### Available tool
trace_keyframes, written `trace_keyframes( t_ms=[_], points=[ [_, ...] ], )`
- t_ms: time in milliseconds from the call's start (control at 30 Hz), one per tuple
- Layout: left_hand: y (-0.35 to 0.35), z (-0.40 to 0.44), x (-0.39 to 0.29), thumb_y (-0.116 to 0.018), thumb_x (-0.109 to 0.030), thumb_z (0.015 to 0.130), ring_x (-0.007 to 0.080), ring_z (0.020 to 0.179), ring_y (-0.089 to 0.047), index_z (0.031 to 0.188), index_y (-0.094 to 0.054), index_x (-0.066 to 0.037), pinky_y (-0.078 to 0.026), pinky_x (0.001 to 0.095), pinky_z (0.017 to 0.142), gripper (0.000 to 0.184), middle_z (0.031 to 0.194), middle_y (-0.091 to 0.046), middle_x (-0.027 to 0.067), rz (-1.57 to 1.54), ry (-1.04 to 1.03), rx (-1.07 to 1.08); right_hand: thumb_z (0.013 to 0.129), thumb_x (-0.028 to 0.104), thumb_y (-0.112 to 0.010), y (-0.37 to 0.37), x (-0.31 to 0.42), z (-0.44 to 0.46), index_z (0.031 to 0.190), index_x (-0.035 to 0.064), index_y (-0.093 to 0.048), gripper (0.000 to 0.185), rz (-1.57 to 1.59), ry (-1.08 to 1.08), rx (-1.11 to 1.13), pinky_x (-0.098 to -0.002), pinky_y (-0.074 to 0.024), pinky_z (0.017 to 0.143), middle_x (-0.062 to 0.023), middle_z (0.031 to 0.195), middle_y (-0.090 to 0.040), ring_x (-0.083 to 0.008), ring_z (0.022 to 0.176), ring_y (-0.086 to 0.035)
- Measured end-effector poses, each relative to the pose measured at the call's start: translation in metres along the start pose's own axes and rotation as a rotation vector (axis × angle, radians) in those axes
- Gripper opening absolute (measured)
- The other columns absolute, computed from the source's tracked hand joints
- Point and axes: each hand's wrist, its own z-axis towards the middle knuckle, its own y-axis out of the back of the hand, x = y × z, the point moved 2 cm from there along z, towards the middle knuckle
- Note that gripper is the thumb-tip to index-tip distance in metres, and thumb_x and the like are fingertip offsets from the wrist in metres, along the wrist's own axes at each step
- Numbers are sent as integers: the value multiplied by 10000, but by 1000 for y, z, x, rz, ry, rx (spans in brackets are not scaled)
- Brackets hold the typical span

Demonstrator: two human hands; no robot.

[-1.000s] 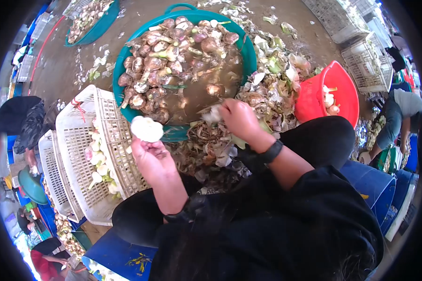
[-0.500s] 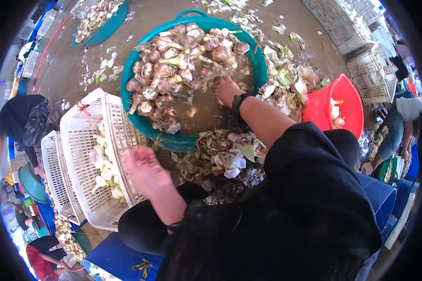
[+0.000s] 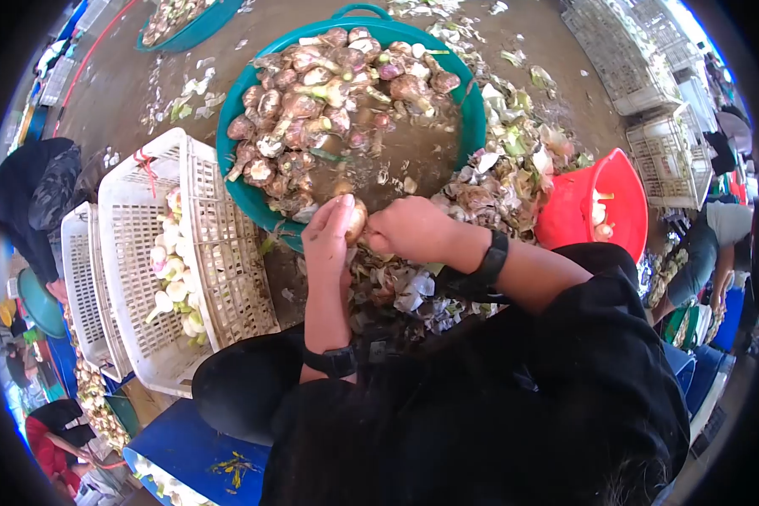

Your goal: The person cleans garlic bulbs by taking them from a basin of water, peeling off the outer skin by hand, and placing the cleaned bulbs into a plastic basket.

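Note:
A brown-skinned garlic bulb (image 3: 357,221) sits in the fingers of my left hand (image 3: 325,240), just over the near rim of the teal tub (image 3: 232,105). My right hand (image 3: 417,226) is closed against the bulb's right side, its fingertips pinched there and partly hidden. Behind both hands, the tub holds muddy garlic bulbs (image 3: 299,105) heaped to the left and back, with brown water (image 3: 405,156) to the right. Beneath my hands, peeled skins (image 3: 413,291) litter the floor.
At my left stands a white plastic crate (image 3: 131,244) with pale, cleaned garlic bulbs (image 3: 173,270) inside. A red bucket (image 3: 561,207) with a few bulbs stands right. Skins (image 3: 514,139) pile beside the tub. More crates (image 3: 670,156) and other people (image 3: 38,198) are at the sides.
My right hand has drawn back from the water inside the tub to its near rim. My left hand has moved right to meet it, and a garlic bulb is now between them.

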Motion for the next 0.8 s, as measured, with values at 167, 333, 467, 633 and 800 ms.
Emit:
trace_keyframes(
  t_ms=[167, 333, 467, 633, 800],
  points=[
    [3, -1, 2, -630, -167, 788, 125, 758, -577, 965, -600, 53, -453, 231, 697, 283, 872, -616, 71, -4, 3, -31, 774, 253, -478, -16, 5, -1, 679, 34, -596, 266, 42, -142, -111, -413, -486, 641, -147, 692, -618, -329, 675, -608],
    [27, 16, 3, -618, -182, 785, 127, 666, -556, 984, -592, 38, -450, 256, 630, 298, 911, -615, 100, -144, 125, 108, 773, 221, -472, -50, -26, 8, 701, 15, -586, 246, 566, -220, -386, -431, -481, 686, -186, 713, -605, -355, 679, -600],
    [10, -5, -18, -320, -595, 848, 124, 723, -573, 1140, -506, -58, -439, 250, 551, 639, 938, -609, 70, 56, 224, 258, 760, 159, -482, -28, -20, -10, 684, 13, -576, 190, 251, -314, -521, -413, -488, 597, -133, 639, -585, -331, 578, -593],
    [-4, -19, -16, -432, -538, 845, 107, 488, -502, 966, -546, -100, -385, 202, 408, 468, 730, -567, 31, 596, 171, 263, 766, 215, -521, -10, -6, -26, 790, 50, -551, 170, -288, 160, -433, -346, -479, 491, -85, 645, -582, -248, 549, -602],
    [2, -9, -4, -538, -458, 818, 73, 497, -461, 997, -534, -75, -313, 207, 362, 422, 705, -534, 8, 347, 151, 288, 814, 204, -492, -24, -17, -21, 992, 30, -555, 257, 80, 123, -485, -395, -481, 564, -124, 807, -613, -322, 646, -592]
  ],
)
